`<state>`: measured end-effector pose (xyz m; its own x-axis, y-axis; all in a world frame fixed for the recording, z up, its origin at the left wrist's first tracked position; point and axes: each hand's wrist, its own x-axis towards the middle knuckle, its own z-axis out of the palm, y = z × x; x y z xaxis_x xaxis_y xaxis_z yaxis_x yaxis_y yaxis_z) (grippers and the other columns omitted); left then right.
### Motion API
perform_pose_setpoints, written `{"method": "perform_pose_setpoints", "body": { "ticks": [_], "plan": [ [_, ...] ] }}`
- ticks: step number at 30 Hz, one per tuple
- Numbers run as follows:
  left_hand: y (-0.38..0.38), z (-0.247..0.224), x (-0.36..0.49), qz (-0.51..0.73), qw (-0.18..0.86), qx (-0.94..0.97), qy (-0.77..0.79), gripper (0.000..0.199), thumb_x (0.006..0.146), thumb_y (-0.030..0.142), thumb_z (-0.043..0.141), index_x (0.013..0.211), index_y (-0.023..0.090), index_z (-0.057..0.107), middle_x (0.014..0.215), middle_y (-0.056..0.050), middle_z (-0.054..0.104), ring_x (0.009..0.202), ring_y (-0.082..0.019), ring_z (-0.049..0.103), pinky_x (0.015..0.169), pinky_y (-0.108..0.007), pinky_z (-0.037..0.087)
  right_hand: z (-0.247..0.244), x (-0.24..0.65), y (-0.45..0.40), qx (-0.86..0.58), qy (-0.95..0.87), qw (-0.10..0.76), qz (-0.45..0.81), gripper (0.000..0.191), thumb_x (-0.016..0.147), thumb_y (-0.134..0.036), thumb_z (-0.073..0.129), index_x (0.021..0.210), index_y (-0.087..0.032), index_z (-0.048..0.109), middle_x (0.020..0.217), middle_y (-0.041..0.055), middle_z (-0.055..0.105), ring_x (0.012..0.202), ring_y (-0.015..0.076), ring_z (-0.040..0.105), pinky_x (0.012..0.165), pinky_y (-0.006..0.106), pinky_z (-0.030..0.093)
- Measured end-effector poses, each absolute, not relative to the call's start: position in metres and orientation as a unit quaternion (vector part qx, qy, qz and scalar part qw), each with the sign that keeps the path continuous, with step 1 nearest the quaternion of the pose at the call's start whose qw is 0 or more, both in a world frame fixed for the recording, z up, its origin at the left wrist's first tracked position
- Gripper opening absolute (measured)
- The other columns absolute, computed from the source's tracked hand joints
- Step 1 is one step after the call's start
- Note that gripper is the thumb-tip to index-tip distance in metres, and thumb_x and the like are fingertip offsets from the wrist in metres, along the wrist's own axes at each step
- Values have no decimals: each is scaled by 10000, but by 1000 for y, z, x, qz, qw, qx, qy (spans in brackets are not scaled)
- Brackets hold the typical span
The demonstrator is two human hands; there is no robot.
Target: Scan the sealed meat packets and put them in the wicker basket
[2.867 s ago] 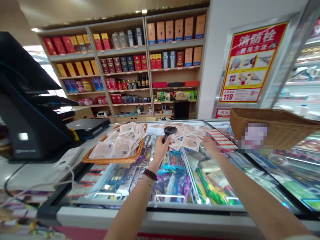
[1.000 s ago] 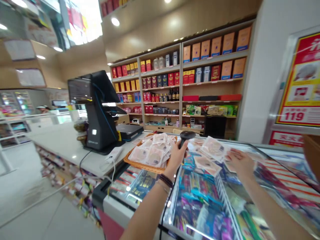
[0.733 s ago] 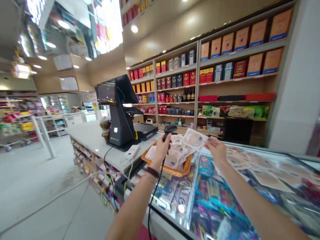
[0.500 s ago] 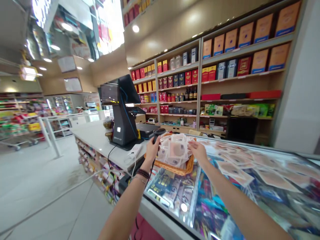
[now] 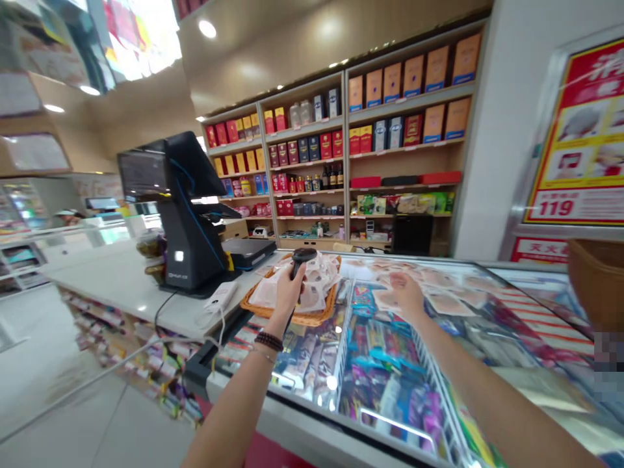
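Note:
My left hand (image 5: 288,292) is wrapped round a black handheld barcode scanner (image 5: 304,255), held over an orange wicker basket (image 5: 312,318) heaped with clear flat packets (image 5: 314,289). Out over the glass top of a freezer (image 5: 390,396), my right hand (image 5: 408,294) has its fingers curled together. A pale flat packet (image 5: 385,300) shows at those fingers, and my hand appears to pinch it. Similar flat packets (image 5: 451,302) lie spread on the glass beyond my right hand.
A black checkout terminal (image 5: 188,214) stands on the white counter (image 5: 97,266) at left, with a white device (image 5: 221,296) and cable beside it. Shelves of boxed goods (image 5: 312,149) line the back wall. At far right are a brown container (image 5: 597,279) and a red notice (image 5: 575,143).
The view has swung to the right. My right hand has left the basket and moved right over the packets on the glass. My left hand still holds the scanner.

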<state>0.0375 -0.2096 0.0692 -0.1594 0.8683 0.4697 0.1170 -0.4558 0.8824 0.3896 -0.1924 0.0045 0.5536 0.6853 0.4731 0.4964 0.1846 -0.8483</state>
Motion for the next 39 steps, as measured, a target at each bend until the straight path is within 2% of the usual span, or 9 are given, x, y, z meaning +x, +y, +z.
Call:
{"method": "perform_pose_setpoints", "body": {
  "ticks": [8,14,16,19,22,27,32,35,39],
  "plan": [
    [-214,61,158,589,404,614,336,676,805,892,776,766,235,622,642,0,643,452,-109,531,442,-233,385,17,470,-248,-755,-395,521,57,229,991,-253,636,1025,-210,858,1163,140,897,1133,313,846,1032,408,628],
    [-222,28,215,556,443,620,334,693,824,903,764,742,234,604,627,-4,650,423,-106,532,437,-236,368,8,451,-267,-820,-444,352,83,508,1173,-499,518,1060,-207,919,1247,168,889,1304,352,803,1110,411,572],
    [-224,14,222,544,454,613,349,675,845,880,768,746,232,609,624,-2,651,415,-109,538,436,-238,369,3,431,-266,-833,-457,301,83,547,1169,-585,530,1149,-209,926,1362,189,853,1413,387,740,1170,458,541],
    [-227,-6,224,525,463,606,378,646,868,850,769,752,232,619,612,4,635,409,-116,542,437,-243,373,-8,403,-261,-850,-457,258,43,621,1067,-705,696,1355,-185,878,1533,244,750,1533,445,621,1236,536,486],
    [-228,-18,220,507,471,608,390,633,874,836,776,755,233,625,638,-12,656,414,-125,552,440,-253,380,-18,390,-255,-852,-461,247,8,727,972,-734,813,1416,-159,837,1530,267,719,1523,466,601,1244,561,468],
    [-233,-22,220,497,475,616,384,615,884,828,780,775,244,622,641,-13,664,436,-147,559,456,-268,385,-33,402,-248,-828,-478,293,5,510,922,-688,884,1120,-218,893,1385,254,770,1430,492,663,1187,607,517],
    [-242,-23,223,478,472,637,378,588,888,807,780,806,241,647,619,1,635,456,-150,550,471,-271,380,-45,418,-246,-760,-469,447,55,188,917,-468,852,899,-292,789,1006,106,853,1173,380,812,1052,483,626],
    [-247,-22,222,474,486,638,363,596,882,815,783,836,236,651,639,-2,640,454,-147,540,460,-272,370,-50,423,-247,-700,-424,565,110,190,929,-466,757,876,-308,666,826,34,820,973,328,848,964,451,667],
    [-253,-19,221,461,505,649,334,644,852,859,791,823,237,628,651,-1,640,438,-131,521,447,-267,356,-52,423,-250,-606,-386,675,169,366,893,-623,750,891,-336,523,730,-10,770,820,322,851,856,473,712]
  ]
}}
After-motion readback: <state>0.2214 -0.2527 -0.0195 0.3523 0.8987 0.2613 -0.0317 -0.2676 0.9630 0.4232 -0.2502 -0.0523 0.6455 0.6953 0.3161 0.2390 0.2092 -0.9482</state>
